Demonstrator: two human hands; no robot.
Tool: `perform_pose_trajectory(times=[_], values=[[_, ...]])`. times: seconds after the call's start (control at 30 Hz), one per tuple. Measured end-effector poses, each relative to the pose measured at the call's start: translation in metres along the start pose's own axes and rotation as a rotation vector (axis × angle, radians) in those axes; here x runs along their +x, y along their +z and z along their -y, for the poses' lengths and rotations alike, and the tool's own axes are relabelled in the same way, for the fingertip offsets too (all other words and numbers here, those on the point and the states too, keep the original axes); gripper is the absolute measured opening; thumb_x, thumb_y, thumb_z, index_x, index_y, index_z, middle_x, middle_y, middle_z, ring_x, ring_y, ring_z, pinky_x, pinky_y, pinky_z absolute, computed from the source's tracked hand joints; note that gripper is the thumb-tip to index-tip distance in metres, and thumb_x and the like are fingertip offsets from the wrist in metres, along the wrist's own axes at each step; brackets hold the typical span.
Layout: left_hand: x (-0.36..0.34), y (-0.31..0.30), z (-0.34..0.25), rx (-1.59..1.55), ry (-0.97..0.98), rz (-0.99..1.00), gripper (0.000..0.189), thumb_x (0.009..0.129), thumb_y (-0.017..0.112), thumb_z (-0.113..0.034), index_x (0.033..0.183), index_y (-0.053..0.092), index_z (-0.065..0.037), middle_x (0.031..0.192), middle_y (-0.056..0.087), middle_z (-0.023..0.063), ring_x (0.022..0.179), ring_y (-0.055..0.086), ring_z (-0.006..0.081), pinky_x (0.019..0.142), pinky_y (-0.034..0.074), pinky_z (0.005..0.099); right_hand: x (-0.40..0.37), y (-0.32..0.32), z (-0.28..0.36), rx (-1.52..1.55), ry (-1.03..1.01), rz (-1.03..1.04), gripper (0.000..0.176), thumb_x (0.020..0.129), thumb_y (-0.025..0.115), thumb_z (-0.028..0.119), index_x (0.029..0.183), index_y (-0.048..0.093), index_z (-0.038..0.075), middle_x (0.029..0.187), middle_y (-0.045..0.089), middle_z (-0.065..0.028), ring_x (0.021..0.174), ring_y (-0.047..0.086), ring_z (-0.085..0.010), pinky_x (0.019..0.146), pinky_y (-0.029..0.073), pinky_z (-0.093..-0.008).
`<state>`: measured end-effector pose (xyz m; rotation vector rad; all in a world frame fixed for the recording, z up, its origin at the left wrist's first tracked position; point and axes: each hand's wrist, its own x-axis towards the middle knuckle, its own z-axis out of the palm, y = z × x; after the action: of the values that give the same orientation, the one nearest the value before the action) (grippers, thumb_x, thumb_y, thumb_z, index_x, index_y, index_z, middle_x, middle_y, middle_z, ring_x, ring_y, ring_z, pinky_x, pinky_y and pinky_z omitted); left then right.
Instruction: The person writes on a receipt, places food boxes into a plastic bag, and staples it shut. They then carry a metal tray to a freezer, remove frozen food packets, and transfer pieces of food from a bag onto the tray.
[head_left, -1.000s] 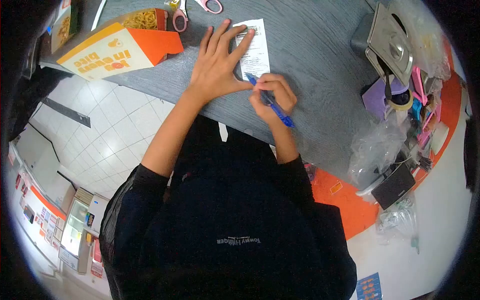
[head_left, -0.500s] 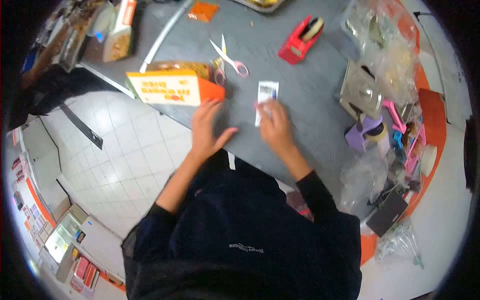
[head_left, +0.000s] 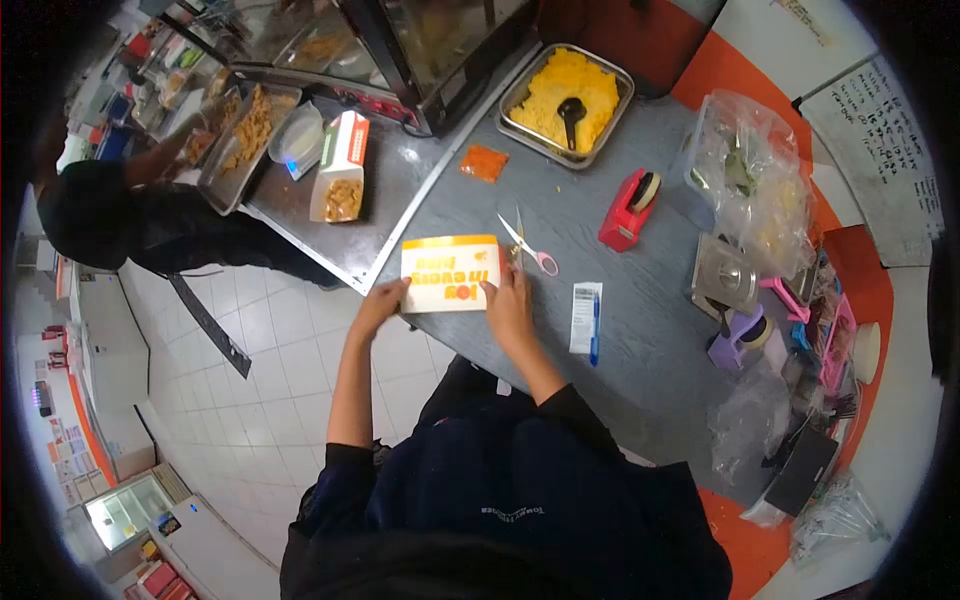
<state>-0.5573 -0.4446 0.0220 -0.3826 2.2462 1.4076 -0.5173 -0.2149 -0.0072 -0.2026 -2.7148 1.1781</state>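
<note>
A white and yellow food box (head_left: 450,282) with orange lettering is held at the table's front edge. My left hand (head_left: 378,310) grips its left side. My right hand (head_left: 512,308) holds the right side, thumb on the printed face. Just past my right fingers lie scissors (head_left: 541,262) with a pink handle, blades partly spread. A printed paper slip (head_left: 582,325) rests to the right of my right hand, and a blue pen (head_left: 596,335) lies along its right edge. What is inside the box is hidden from me.
Behind are an orange sachet (head_left: 483,163), a red tape dispenser (head_left: 625,215) and a tray of yellow rice (head_left: 540,88) with a black spoon. Another filled box (head_left: 345,150) stands on the left counter. A person in dark clothes (head_left: 95,210) is beside a food tray (head_left: 222,190). Bags and clutter line the right.
My right hand has left the paper slip and pen and now holds the box's right side. My left hand has moved to its left side. The camera view has shifted.
</note>
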Motion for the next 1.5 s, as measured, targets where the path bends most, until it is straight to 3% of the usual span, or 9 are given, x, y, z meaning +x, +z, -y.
perform_pose_trajectory(times=[0.13,0.23,0.33,0.7,0.97,1.1,1.2,1.43,1.5], values=[[0.0,0.001,0.029,-0.203,0.022,0.074,0.047,0.093,0.048,-0.039,0.11,0.06,0.002,0.075,0.059,0.0007,0.062,0.049,0.0074,0.056,0.041,0.0213,0.015,-0.022,-0.005,0.086,0.115,0.189,0.044,0.085,0.06,0.027,0.108,0.052,-0.009,0.106,0.054,-0.0321,0.091,0.058,-0.042,0.075,0.048,-0.0419],[-0.013,0.006,0.035,-0.069,0.292,-0.049,0.046,0.097,0.038,-0.03,0.129,0.043,0.002,0.116,0.056,0.0173,0.105,0.054,0.0217,0.089,0.042,0.0292,0.011,-0.039,0.003,0.109,0.267,0.341,0.037,0.083,0.064,0.022,0.107,0.056,-0.005,0.098,0.062,-0.0231,0.081,0.064,-0.033,0.068,0.052,-0.0363],[-0.046,0.011,0.017,-0.023,0.461,-0.086,0.043,0.097,0.032,-0.017,0.137,0.029,0.002,0.139,0.034,0.0234,0.13,0.033,0.0313,0.105,0.028,0.0356,-0.019,-0.025,-0.008,0.626,0.058,-0.141,0.05,0.072,0.076,0.013,0.113,0.054,-0.003,0.104,0.056,-0.0136,0.089,0.061,-0.0211,0.074,0.054,-0.0305],[-0.033,0.007,0.012,0.287,0.679,-0.404,0.045,0.096,0.04,-0.017,0.134,0.032,0.004,0.12,0.046,0.0261,0.112,0.047,0.037,0.097,0.035,0.0407,-0.017,-0.018,0.014,0.243,0.065,-0.255,0.044,0.079,0.07,0.019,0.114,0.054,-0.002,0.099,0.055,-0.0155,0.083,0.059,-0.0257,0.069,0.05,-0.0341],[0.001,-0.017,0.015,0.117,0.247,0.147,0.044,0.094,0.046,-0.024,0.128,0.043,0.003,0.111,0.057,0.0269,0.1,0.058,0.0337,0.082,0.045,0.0366,-0.008,-0.016,-0.008,0.431,0.309,-0.023,0.036,0.079,0.07,0.021,0.106,0.06,-0.001,0.083,0.064,-0.013,0.074,0.063,-0.0233,0.07,0.049,-0.0334],[-0.021,-0.012,0.018,-0.123,0.557,-0.074,0.033,0.091,0.049,-0.013,0.122,0.049,-0.001,0.127,0.047,0.0232,0.115,0.048,0.0349,0.097,0.038,0.0391,-0.018,-0.023,0.008,0.741,0.14,-0.176,0.047,0.074,0.075,0.021,0.113,0.056,0.002,0.102,0.058,-0.0155,0.089,0.06,-0.024,0.077,0.049,-0.0356],[-0.03,-0.018,0.03,0.33,1.04,-0.308,0.03,0.08,0.063,-0.01,0.108,0.052,-0.005,0.126,0.042,0.0206,0.12,0.038,0.0389,0.1,0.032,0.0491,-0.029,-0.037,0.014,0.106,-0.231,-0.283,0.06,0.07,0.078,0.023,0.12,0.05,0.004,0.112,0.048,-0.0167,0.098,0.054,-0.0275,0.078,0.047,-0.0367],[-0.013,-0.011,-0.005,0.334,0.631,-0.487,0.039,0.083,0.064,-0.019,0.115,0.053,0.0,0.116,0.05,0.0214,0.109,0.049,0.0363,0.089,0.04,0.0426,-0.004,-0.026,0.016,0.066,0.112,-0.203,0.04,0.076,0.072,0.024,0.105,0.059,0.0,0.093,0.053,-0.0152,0.083,0.056,-0.0279,0.07,0.047,-0.0345],[0.011,-0.01,0.011,0.279,0.231,0.043,0.041,0.09,0.053,-0.027,0.11,0.055,0.009,0.096,0.056,0.0307,0.089,0.056,0.0411,0.079,0.045,0.0415,0.006,-0.018,0.004,0.139,0.304,-0.027,0.036,0.079,0.069,0.025,0.1,0.061,-0.002,0.088,0.056,-0.0149,0.077,0.058,-0.0277,0.068,0.047,-0.0337]])
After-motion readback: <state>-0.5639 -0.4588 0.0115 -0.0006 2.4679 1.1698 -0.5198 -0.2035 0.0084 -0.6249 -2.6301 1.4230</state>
